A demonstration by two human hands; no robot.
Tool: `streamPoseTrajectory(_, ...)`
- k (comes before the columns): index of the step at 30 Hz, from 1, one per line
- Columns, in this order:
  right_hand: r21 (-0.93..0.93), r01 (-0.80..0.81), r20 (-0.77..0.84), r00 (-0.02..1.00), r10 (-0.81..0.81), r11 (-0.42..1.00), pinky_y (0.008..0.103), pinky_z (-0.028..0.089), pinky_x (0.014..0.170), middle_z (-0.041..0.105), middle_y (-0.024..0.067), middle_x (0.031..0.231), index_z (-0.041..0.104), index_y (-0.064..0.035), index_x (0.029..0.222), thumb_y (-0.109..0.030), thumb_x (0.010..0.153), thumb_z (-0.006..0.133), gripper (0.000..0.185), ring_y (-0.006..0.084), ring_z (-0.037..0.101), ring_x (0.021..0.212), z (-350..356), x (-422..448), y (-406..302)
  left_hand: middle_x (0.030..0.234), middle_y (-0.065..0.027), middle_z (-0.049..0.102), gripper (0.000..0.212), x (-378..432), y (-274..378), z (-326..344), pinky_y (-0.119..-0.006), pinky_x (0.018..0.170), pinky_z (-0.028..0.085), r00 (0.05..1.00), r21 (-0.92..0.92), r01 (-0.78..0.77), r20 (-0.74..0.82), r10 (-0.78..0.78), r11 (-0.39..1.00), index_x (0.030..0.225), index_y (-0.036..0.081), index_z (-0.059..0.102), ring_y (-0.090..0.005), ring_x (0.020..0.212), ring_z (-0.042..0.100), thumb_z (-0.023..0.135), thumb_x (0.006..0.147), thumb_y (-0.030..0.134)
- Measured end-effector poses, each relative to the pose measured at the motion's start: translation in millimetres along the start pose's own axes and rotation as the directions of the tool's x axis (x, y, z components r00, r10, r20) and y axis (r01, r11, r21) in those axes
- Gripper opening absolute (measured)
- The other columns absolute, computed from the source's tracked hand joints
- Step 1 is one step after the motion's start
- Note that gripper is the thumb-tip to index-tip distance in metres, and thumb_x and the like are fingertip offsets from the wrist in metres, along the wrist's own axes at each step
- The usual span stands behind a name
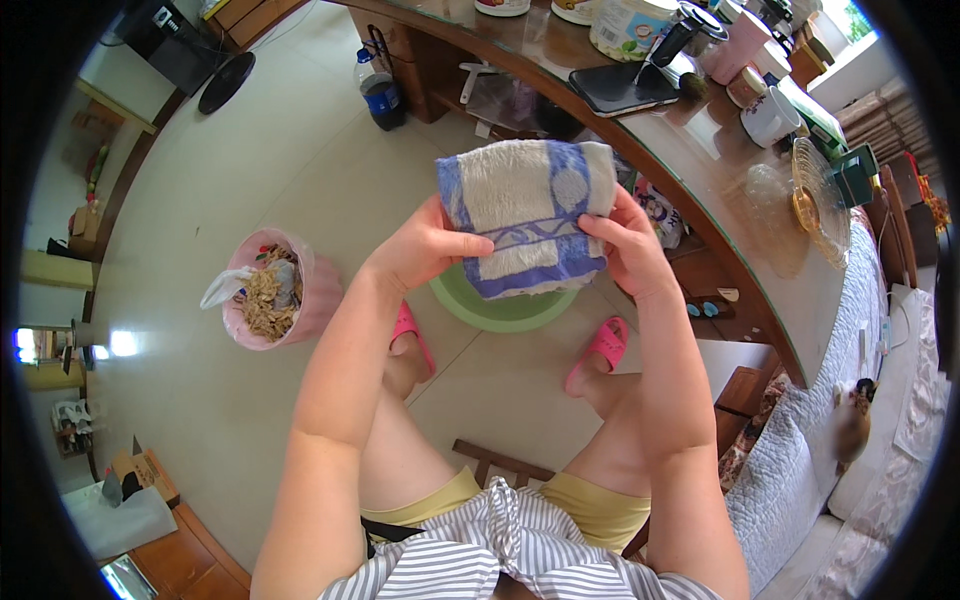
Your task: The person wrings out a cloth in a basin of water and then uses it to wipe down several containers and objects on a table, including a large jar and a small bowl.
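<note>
A folded blue and white terry towel [517, 195] is held up in front of me, above a green plastic basin [499, 311] on the floor between my feet. My left hand [439, 244] grips its left edge, with the thumb lying on the front. At the right edge my right hand [626, 236] holds it, the thumb pressing on the patterned band. The towel and my hands cover much of the basin, so its contents are hidden.
A pink waste bin [319, 289] with a plastic bag and scraps stands left of my legs. Ahead and right curves a glass-topped wooden desk [705, 195] with a phone [622, 88], jars and a mug [770, 118]. A dark drink bottle [381, 94] stands by the desk.
</note>
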State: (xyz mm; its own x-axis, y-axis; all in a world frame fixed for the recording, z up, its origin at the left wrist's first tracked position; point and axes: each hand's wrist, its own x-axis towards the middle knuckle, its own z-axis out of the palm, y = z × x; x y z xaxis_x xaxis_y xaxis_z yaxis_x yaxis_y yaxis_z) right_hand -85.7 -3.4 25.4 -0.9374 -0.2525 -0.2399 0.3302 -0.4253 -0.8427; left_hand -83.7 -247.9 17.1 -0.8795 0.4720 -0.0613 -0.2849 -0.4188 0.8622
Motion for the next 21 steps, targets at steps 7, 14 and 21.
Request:
streamPoseTrajectory(7,-0.364,0.288,0.192,0.954,-0.232,0.886,0.0224,0.041,0.081,0.053,0.0029,0.103,0.059,-0.0030,0.073,0.015,0.073,0.047,0.022,0.0124,0.052,0.092,-31.2,15.3,11.6,0.120,-0.0140,0.059,0.043,13.9,-3.3,4.7,-0.032,0.097,0.043,0.988,0.328,-0.138,-0.021,0.153,0.935,0.120,-0.001,0.057,-0.0220,0.111,0.056,0.047,0.080,-0.014)
streamPoseTrajectory(14,-0.558,0.306,0.226,0.950,-0.214,0.771,0.0241,0.040,0.084,0.054,0.0048,0.103,0.061,-0.0013,0.081,0.014,0.070,0.041,0.028,0.0129,0.051,0.095,-24.0,13.5,7.2,0.119,-0.0086,0.058,0.043,17.7,-21.2,-12.9,-0.039,0.085,0.049,0.986,-0.253,0.166,0.026,-0.165,0.953,0.126,0.005,0.050,-0.0217,0.105,0.058,0.034,0.095,0.031)
streamPoseTrajectory(21,0.242,0.005,0.341,0.936,-0.090,0.970,0.0305,0.052,0.073,0.064,0.0115,0.091,0.059,-0.0002,0.107,-0.014,0.092,0.043,0.025,0.0200,0.064,0.085,9.8,-4.2,-6.0,0.119,-0.0091,0.058,0.044,28.7,-37.8,8.5,-0.040,0.082,0.048,0.984,-0.299,0.155,-0.041,-0.175,0.942,0.124,0.005,0.050,-0.0234,0.105,0.057,0.033,0.096,0.034)
